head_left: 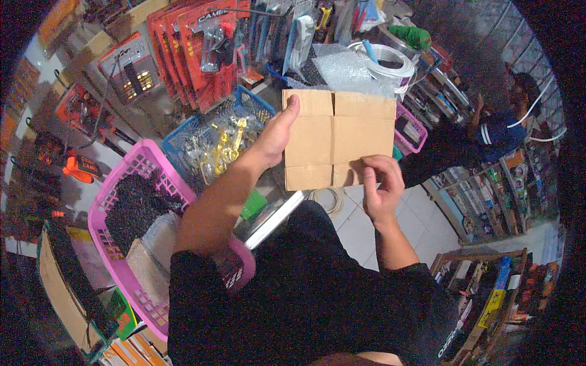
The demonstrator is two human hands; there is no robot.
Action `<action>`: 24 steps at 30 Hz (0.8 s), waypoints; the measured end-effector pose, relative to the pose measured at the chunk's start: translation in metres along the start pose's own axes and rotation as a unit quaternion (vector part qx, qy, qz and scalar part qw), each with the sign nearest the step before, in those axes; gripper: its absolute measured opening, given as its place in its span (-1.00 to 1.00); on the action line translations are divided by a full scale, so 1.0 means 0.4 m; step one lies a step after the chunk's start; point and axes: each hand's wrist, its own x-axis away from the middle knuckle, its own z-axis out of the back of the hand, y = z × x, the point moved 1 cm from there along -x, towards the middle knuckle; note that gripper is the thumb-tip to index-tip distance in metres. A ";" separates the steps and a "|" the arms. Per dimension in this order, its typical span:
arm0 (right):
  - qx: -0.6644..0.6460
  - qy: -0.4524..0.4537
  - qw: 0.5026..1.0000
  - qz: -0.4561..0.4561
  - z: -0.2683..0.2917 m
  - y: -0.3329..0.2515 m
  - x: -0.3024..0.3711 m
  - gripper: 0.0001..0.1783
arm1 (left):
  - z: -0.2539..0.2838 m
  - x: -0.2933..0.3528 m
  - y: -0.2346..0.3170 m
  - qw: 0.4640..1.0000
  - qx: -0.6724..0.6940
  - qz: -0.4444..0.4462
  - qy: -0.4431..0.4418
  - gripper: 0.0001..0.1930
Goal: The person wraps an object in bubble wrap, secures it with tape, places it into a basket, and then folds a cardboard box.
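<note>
A flat piece of brown cardboard (311, 140), crossed by fold lines and a seam down the middle, is held up in front of me. My left hand (278, 137) grips its left edge, thumb on the near face and the other fingers hidden behind. At the lower right corner, my right hand (383, 186) has its thumb and bent fingers closed on the cardboard's edge. Behind my left wrist sits a blue basket (177, 143) with gold and silver metal parts (229, 146) in clear plastic.
A pink basket (101, 204) with black items stands at my left. Red carded packs (189, 61) hang at the back left. A coil of white cable (397, 61) and bubble wrap (345, 70) lie beyond the cardboard. Stocked shelves (488, 201) line the right, beside white floor tiles (415, 213).
</note>
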 end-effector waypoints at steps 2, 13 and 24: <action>-0.011 0.046 0.998 -0.040 0.013 0.022 0.014 -0.87 | -0.006 0.006 0.012 1.000 -0.012 -0.011 0.016 -0.37; -0.210 0.121 0.926 -0.288 0.083 0.094 0.013 -0.74 | -0.009 0.012 0.021 1.000 -0.031 -0.005 -0.004 -0.44; -0.397 -0.043 0.825 -0.401 0.054 0.079 -0.014 -0.69 | 0.004 -0.010 0.023 0.999 0.030 -0.022 0.024 -0.48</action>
